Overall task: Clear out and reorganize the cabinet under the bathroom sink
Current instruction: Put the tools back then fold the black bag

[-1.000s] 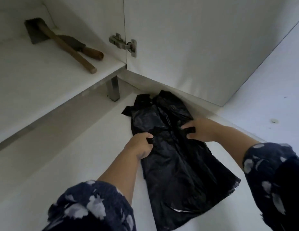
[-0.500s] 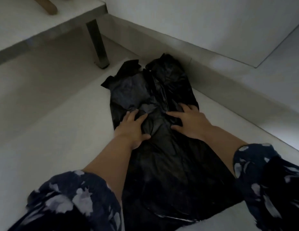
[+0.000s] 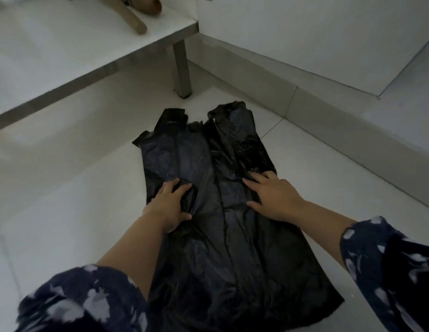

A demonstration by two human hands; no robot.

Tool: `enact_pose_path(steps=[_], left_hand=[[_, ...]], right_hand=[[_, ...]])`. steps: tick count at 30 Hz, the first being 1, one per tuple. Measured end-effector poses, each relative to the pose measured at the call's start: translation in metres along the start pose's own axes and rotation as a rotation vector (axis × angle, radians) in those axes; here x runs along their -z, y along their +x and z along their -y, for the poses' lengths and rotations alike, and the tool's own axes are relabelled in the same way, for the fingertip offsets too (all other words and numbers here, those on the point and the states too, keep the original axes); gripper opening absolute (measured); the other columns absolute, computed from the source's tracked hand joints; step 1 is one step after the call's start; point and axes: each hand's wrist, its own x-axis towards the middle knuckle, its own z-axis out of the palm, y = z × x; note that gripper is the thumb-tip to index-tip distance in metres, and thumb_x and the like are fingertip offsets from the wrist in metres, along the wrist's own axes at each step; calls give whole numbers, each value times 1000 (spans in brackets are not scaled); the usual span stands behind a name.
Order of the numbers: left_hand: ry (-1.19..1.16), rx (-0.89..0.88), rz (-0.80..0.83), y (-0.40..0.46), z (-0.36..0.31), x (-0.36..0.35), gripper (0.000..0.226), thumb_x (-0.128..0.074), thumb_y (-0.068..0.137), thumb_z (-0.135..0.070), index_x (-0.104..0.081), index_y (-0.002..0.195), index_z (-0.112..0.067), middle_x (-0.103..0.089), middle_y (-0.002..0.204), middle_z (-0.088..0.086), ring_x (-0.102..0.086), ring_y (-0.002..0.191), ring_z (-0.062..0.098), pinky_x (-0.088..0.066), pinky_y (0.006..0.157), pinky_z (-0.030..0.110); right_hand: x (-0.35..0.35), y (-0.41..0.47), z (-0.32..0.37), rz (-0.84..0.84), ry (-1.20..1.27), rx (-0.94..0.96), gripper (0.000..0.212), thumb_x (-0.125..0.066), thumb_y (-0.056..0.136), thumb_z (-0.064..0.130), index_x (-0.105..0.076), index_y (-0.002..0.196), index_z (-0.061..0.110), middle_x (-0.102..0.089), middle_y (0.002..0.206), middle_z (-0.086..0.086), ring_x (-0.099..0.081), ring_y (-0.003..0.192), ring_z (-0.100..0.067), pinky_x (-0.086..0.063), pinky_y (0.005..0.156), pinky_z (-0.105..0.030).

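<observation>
A black plastic bag [image 3: 223, 248] lies spread flat on the white tiled floor, its two handles pointing away from me toward the cabinet. My left hand [image 3: 169, 207] rests palm down on the bag's left side, fingers apart, with a small fold of plastic bunched beside them. My right hand [image 3: 273, 196] lies flat on the bag's right side with its fingers spread. Neither hand grips the plastic.
The cabinet's white bottom shelf [image 3: 65, 51] juts in at upper left on a metal leg [image 3: 183, 68]. Two wooden handles [image 3: 134, 20] lie on it at the top edge. The open cabinet door [image 3: 304, 32] stands behind the bag, with a grey skirting strip along the right.
Both hands went from pinching the bag's middle to lying flat on it, and they have slid apart toward its sides. The bag lies smoother. The view has tilted down.
</observation>
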Motion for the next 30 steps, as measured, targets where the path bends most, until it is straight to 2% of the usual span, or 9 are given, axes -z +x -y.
enact_pose_path(steps=[4, 7, 12, 14, 17, 19, 23, 26, 30], left_hand=[[5, 64, 11, -20, 8, -4, 87, -69, 83, -36, -14, 150, -37, 1, 159, -3, -8, 147, 27, -22, 117, 50], [22, 71, 4, -28, 9, -3, 84, -68, 84, -32, -16, 150, -34, -3, 159, -1, -11, 146, 28, -24, 115, 51], [-12, 10, -150, -36, -11, 4, 63, -50, 94, -39, -19, 149, -35, -9, 159, -3, -14, 145, 28, -24, 114, 54], [-24, -36, -138, -35, -21, 3, 63, -48, 94, -46, -18, 149, -37, -9, 159, -4, -12, 146, 27, -22, 115, 54], [27, -78, -49, -32, -30, -3, 72, -49, 90, -56, -12, 150, -40, -3, 160, -6, -5, 147, 25, -18, 117, 52], [64, -74, 12, -30, -32, -9, 78, -52, 87, -57, -8, 150, -42, 3, 160, -7, 2, 148, 25, -14, 118, 51], [68, -85, 44, -26, -29, -15, 85, -59, 85, -53, -6, 150, -43, 10, 160, -8, 11, 147, 23, -8, 118, 52], [54, -95, -68, -28, -24, -12, 75, -57, 87, -53, -15, 149, -43, 1, 161, -7, 4, 148, 23, -10, 119, 52], [5, 27, -341, -34, -5, -3, 58, -54, 90, -48, -31, 143, -44, -1, 160, 3, -3, 146, 33, -16, 117, 51]], right_hand=[[0, -17, -16, 57, -40, -85, 67, -38, 95, 54, -12, 152, 30, -6, 160, 2, -15, 142, -28, -35, 108, -44], [9, -24, -24, 100, 22, -119, 63, -40, 94, 53, -18, 150, 35, -9, 160, -2, -14, 143, -30, -29, 112, -46], [18, -28, -11, -137, -41, -87, 56, -42, 94, 49, -29, 146, 34, -12, 158, -6, -11, 144, -27, -16, 115, -48], [18, -25, 1, -176, -96, -19, 57, -44, 93, 49, -29, 147, 33, -7, 159, -7, -4, 146, -26, -7, 117, -49], [13, -19, 16, -68, -150, 102, 61, -41, 94, 50, -22, 149, 32, 1, 161, -3, 6, 148, -22, 3, 118, -50], [3, -16, 18, 44, -143, 97, 63, -36, 96, 53, -12, 151, 34, 5, 161, -1, 10, 148, -22, 5, 118, -52], [-13, -17, 8, 178, -1, 19, 66, -31, 96, 56, 6, 149, 42, 21, 158, 7, 20, 146, -21, 5, 115, -60], [-14, -18, 3, 39, 77, 52, 61, -41, 96, 50, -14, 149, 40, 9, 160, 4, 10, 148, -21, 1, 118, -54], [-4, -15, 0, -192, 186, -60, 49, -52, 95, 35, -39, 142, 38, -9, 158, -9, -13, 143, -32, -23, 115, -49]])
